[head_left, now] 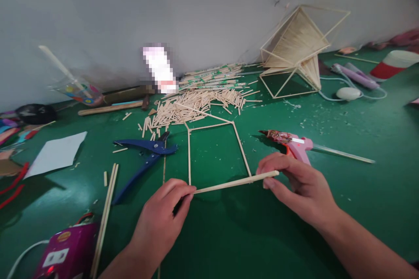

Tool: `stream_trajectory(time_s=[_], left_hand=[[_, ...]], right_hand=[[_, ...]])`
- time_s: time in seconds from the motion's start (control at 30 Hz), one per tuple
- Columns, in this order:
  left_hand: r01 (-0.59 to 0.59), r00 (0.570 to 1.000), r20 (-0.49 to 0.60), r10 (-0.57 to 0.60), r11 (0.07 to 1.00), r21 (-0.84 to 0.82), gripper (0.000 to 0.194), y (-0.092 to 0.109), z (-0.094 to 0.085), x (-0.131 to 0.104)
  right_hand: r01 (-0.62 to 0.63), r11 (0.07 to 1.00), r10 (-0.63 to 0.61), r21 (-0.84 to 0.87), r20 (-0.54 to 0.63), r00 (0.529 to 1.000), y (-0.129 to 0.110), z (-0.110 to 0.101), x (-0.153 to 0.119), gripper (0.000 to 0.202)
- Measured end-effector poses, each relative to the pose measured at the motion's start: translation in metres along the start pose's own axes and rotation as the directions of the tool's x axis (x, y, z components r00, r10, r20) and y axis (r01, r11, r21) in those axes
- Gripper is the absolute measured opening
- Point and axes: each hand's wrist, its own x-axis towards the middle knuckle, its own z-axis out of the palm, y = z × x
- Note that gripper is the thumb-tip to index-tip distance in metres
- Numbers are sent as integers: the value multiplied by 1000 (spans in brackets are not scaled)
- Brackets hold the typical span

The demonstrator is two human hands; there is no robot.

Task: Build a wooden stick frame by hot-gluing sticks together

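Observation:
A thin wooden stick lies along the near side of a four-sided frame of glued sticks. At its left end, my left hand pinches the stick by the frame's near left corner. My right hand has thumb and fingers closed about the other end, which sticks out past the frame's near right corner. Left of the frame lies a blue-handled cutter, its jaws near the frame. A pink glue gun with a clear glue stick lies just beyond my right hand.
Cut stick pieces are heaped behind the frame. A larger stick structure stands at the back right, near a red and white cup. Long sticks, a purple power box and white paper lie on the left of the green table.

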Motion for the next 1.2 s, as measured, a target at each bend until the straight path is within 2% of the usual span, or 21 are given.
stream_trajectory(time_s=[0.57,1.07,1.13,1.2], left_hand=[[-36,999,-25,36,999,-8,13,2,-1,0],[-29,999,-19,29,1000,10,14,1,-1,-1],[-25,1000,-17,25,1000,13,15,2,-1,0],[-25,1000,-18,25,1000,14,15,2,0,0]], right_hand=[[23,1000,-23,-18,-4,1000,-2,-1,1,22],[-11,1000,11,-13,11,1000,0,-2,-2,20],[8,1000,-7,12,-35,999,0,-2,-3,15],[31,999,-26,36,-137,990,1,-3,-5,13]])
